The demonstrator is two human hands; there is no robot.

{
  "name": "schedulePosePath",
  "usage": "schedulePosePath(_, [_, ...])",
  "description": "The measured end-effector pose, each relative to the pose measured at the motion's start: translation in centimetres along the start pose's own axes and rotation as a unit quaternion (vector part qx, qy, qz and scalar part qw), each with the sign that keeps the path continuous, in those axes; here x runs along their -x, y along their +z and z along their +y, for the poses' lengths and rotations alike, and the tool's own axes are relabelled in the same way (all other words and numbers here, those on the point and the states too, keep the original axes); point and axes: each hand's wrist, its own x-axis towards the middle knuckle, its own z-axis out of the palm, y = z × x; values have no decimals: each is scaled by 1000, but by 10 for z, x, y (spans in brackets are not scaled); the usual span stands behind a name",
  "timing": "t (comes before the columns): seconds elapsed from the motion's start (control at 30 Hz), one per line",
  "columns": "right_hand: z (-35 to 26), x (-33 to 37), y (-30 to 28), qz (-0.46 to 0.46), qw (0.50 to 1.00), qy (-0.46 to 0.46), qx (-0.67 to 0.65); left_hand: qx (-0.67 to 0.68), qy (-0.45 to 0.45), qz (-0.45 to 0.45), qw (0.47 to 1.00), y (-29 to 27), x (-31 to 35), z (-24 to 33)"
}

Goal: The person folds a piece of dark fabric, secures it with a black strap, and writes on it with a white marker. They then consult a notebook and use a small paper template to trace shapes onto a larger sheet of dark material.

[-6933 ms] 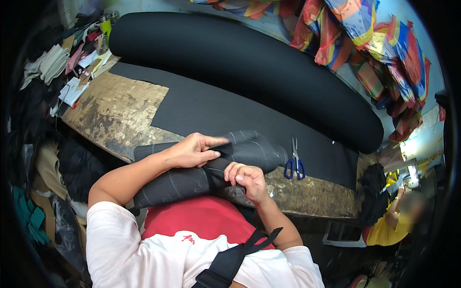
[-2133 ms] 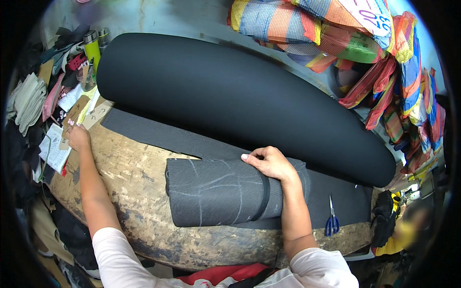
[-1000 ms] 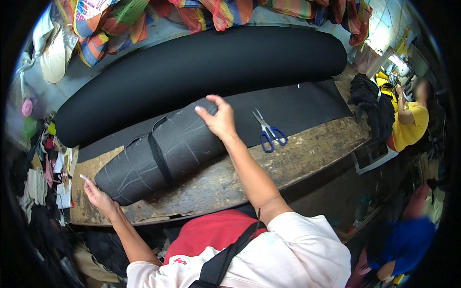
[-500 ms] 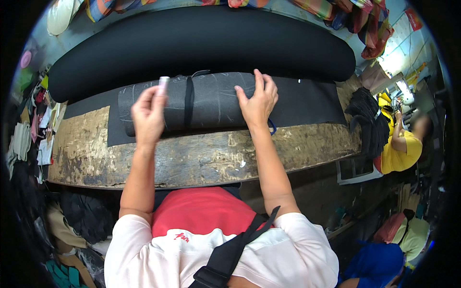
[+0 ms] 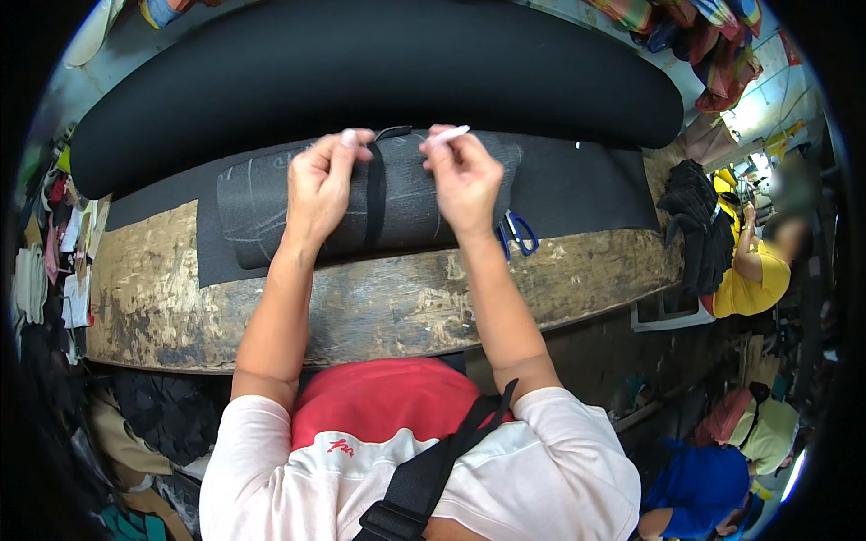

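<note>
A grey-black fabric roll (image 5: 289, 203) with white chalk lines lies on the table, a black strap (image 5: 375, 198) around its middle. Above its left half is my left hand (image 5: 320, 185), thumb and fingers pinched; what they hold, if anything, I cannot make out. My right hand (image 5: 467, 185) is raised over the roll's right half and pinches a small pale stick (image 5: 448, 135) that looks like chalk. Blue-handled scissors (image 5: 520, 233) lie by the roll's right end, beside my right wrist; their blades are hidden.
Behind lies a long, thick black fabric roll (image 5: 379, 72). Flat dark fabric (image 5: 577, 194) covers part of the worn wooden table (image 5: 397, 302). Black cut pieces (image 5: 693, 216) are stacked at the right edge. A person in yellow (image 5: 758, 275) sits beyond; others are at lower right.
The pale stick, in my left hand before, is now in my right. Both hands have drawn closer together over the roll, and more of the scissors shows.
</note>
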Motion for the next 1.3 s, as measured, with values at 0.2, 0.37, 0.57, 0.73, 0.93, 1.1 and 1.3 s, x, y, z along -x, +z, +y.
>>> schedulePosePath(0.2, [19,-12,12,-31,973,213,-88,199,-50,152,967,-21,-18,-46])
schedulePosePath(0.37, [13,12,3,-53,974,168,-146,-93,36,54,994,-22,12,-39])
schedulePosePath(0.57, [-16,37,-16,-78,945,245,-201,-424,134,-94,891,-18,56,-16])
schedulePosePath(0.73, [-49,55,-21,-63,953,240,-172,-434,129,-109,885,-33,94,-11])
schedulePosePath(0.93, [-54,33,-40,60,902,-174,391,-414,185,-119,883,-53,120,-17])
schedulePosePath(1.1, [-19,35,-52,72,880,-108,457,-306,-40,181,934,-91,125,-18])
schedulePosePath(1.3, [-22,43,-53,100,879,-94,457,-118,-140,183,966,-110,96,-20])
